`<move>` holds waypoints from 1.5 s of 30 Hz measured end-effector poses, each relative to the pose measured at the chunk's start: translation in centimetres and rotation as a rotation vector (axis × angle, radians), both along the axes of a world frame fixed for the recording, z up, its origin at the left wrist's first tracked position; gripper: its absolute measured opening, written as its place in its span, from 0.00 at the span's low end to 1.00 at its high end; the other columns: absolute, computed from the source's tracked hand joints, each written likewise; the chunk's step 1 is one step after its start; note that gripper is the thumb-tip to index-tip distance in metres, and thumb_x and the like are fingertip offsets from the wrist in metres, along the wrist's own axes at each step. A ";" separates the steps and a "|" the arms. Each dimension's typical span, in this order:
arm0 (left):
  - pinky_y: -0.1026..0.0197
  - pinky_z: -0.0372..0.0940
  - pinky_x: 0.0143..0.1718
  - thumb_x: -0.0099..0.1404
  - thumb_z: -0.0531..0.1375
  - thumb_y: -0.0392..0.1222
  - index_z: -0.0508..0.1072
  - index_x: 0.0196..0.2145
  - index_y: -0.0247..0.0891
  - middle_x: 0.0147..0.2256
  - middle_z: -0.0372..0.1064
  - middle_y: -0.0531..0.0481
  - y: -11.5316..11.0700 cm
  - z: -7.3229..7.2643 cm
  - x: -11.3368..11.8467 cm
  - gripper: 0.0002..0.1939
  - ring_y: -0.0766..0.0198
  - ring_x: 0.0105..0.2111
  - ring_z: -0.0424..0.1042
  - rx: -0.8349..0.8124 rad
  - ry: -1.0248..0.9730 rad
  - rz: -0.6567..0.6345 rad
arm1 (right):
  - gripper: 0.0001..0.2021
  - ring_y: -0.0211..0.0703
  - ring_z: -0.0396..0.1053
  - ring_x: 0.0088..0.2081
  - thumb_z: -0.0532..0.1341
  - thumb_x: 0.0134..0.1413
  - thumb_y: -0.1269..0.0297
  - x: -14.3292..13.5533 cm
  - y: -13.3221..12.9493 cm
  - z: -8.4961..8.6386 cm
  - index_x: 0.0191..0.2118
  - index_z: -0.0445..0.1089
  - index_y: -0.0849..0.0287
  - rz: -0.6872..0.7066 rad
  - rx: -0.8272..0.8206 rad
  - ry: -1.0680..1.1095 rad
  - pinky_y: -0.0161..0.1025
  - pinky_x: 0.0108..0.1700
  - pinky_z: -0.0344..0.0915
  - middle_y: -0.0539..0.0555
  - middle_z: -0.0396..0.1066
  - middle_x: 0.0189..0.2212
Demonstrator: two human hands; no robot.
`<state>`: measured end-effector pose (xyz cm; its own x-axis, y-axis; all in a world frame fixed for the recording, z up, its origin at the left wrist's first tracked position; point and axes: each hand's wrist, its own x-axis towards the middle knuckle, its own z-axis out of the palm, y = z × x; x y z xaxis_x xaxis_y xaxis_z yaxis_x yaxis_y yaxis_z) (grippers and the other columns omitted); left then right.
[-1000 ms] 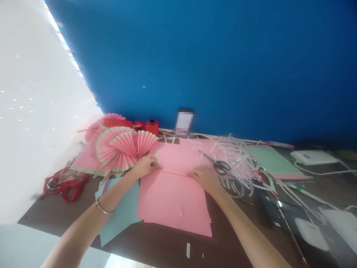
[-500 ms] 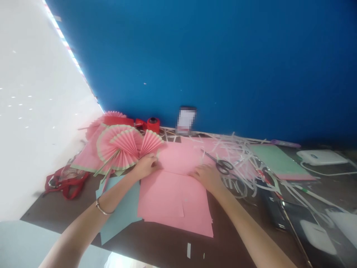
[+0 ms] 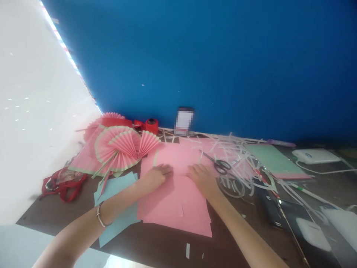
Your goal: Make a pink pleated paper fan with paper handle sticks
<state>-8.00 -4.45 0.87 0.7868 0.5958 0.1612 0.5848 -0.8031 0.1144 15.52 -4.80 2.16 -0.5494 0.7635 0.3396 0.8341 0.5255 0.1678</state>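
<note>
Pink paper sheets [image 3: 175, 208] lie overlapped in front of me, with a faint crosswise edge or crease under my fingers. My left hand [image 3: 160, 176] rests on the paper, its fingers stretched flat and pointing right. Just to its right, my right hand [image 3: 202, 178] also presses on the paper, fingers extended. Only a short gap separates the two sets of fingertips. Beyond my right hand lie black-handled scissors [image 3: 221, 166]. Pleated pink paper fans with green edges [image 3: 121, 147] sit to the far left of my left hand.
Light blue sheets [image 3: 118, 223] lie under my left forearm. White paper strips [image 3: 234, 156] are heaped at the right, near green paper [image 3: 273, 156] and a dark phone-like device [image 3: 269, 208]. Red tape [image 3: 151, 126] stands at the back, before a blue wall [image 3: 195, 67].
My left hand has slid right across the pink paper, closer to my right hand, and its fingers have straightened. The right hand has hardly moved. The view has shifted slightly.
</note>
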 end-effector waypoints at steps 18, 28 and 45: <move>0.52 0.41 0.62 0.52 0.40 0.18 0.49 0.60 0.40 0.62 0.42 0.51 -0.5 -1.4 -0.6 0.38 0.66 0.63 0.36 -0.272 -0.078 0.074 | 0.26 0.48 0.56 0.58 0.45 0.60 0.56 -0.2 -4.8 -1.9 0.58 0.57 0.69 -0.091 -0.226 0.144 0.48 0.59 0.50 0.63 0.59 0.56; 0.49 0.42 0.61 0.54 0.40 0.18 0.49 0.60 0.39 0.62 0.42 0.47 -0.6 -1.6 -0.7 0.37 0.63 0.63 0.34 -0.184 -0.025 0.071 | 0.25 0.52 0.59 0.56 0.42 0.61 0.59 1.2 -5.6 -2.1 0.53 0.63 0.71 -0.230 -0.168 0.102 0.53 0.58 0.49 0.64 0.63 0.53; 0.56 0.54 0.56 0.62 0.44 0.24 0.60 0.52 0.31 0.53 0.62 0.39 0.7 -1.2 -2.8 0.21 0.61 0.54 0.61 0.107 0.082 0.115 | 0.19 0.50 0.65 0.48 0.48 0.51 0.83 2.1 -3.3 -1.2 0.44 0.69 0.63 -0.077 -0.053 0.019 0.57 0.56 0.46 0.59 0.72 0.42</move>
<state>-10.76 -3.75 -0.29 0.7274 0.6657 0.1665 0.6774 -0.7353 -0.0198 17.57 -8.13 0.92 -0.4823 0.8204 0.3072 0.8751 0.4675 0.1254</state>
